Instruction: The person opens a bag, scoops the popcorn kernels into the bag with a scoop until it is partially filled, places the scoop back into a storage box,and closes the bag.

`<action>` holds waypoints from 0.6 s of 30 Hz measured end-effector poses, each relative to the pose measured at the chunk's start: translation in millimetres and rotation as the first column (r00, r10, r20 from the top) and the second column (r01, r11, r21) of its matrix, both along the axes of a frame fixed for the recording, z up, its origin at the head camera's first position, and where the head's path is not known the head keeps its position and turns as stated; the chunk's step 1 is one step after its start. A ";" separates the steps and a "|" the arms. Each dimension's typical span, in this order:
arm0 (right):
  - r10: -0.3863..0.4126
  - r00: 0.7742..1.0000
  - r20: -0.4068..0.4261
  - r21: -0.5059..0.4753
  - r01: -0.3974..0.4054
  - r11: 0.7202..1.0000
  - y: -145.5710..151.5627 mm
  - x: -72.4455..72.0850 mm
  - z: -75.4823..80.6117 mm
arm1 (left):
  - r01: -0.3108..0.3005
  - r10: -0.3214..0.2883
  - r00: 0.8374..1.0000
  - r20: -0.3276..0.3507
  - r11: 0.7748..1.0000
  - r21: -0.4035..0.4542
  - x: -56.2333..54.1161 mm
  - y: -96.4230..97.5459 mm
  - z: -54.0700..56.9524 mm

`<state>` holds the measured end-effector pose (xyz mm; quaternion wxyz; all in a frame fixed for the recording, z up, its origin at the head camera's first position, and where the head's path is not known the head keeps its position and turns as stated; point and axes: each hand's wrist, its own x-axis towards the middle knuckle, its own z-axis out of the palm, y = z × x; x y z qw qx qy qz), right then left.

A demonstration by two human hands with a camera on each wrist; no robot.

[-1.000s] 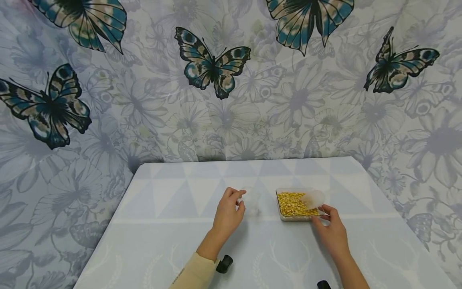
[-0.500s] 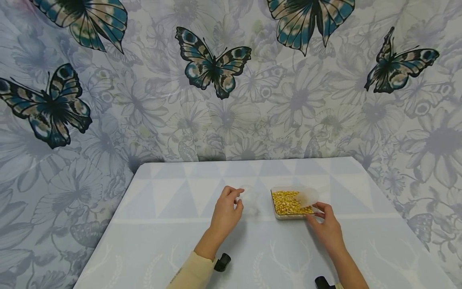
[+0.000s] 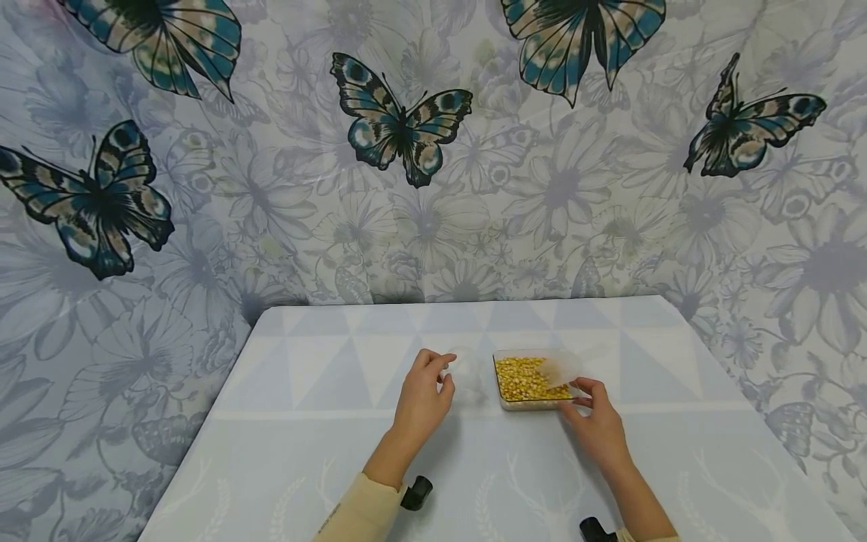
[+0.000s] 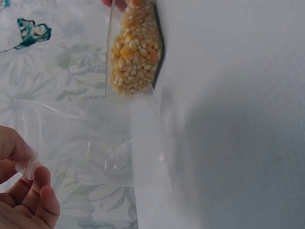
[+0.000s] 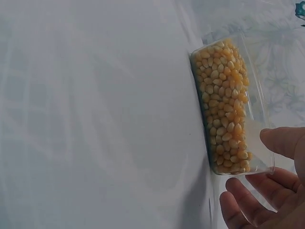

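Note:
Clear plastic bag film (image 4: 95,148) is pinched between the thumb and fingers of my left hand (image 3: 424,391). The bag hangs limp and see-through, its mouth toward that hand in the left wrist view. To its right, my right hand (image 3: 599,429) grips the near right corner of a clear rectangular container (image 3: 535,406). Yellow corn kernels (image 5: 221,105) fill much of the container. A whitish translucent piece (image 3: 559,369) lies over the kernels at the right end, its kind unclear. The right thumb (image 5: 281,140) is at the container's wall, with fingers under its end.
A pale patterned cloth covers the table (image 3: 305,467). Behind its far edge hangs a floral backdrop (image 3: 433,241) with large butterflies. Black wrist devices (image 3: 416,493) are worn at both forearms.
My right hand has carried the container of corn leftward, closer to the bag. My left hand has shifted slightly left and keeps its pinch on the bag.

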<state>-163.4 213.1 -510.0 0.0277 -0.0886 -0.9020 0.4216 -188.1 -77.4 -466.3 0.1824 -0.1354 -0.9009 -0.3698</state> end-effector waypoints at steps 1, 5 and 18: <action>0.001 1.000 -0.007 0.003 -0.001 1.000 -1.1 -0.6 -0.6 | -0.001 0.001 1.000 0.005 1.000 0.000 0.0 -0.4 -0.1; 0.009 1.000 -0.026 0.006 -0.009 1.000 -5.9 -2.5 -1.8 | -0.003 0.003 1.000 0.020 1.000 -0.003 -0.2 -1.7 -0.1; 0.067 0.996 -0.062 -0.009 -0.067 0.998 -18.4 -6.0 -4.0 | -0.037 0.037 0.999 0.000 0.999 -0.015 -0.7 -4.0 -0.2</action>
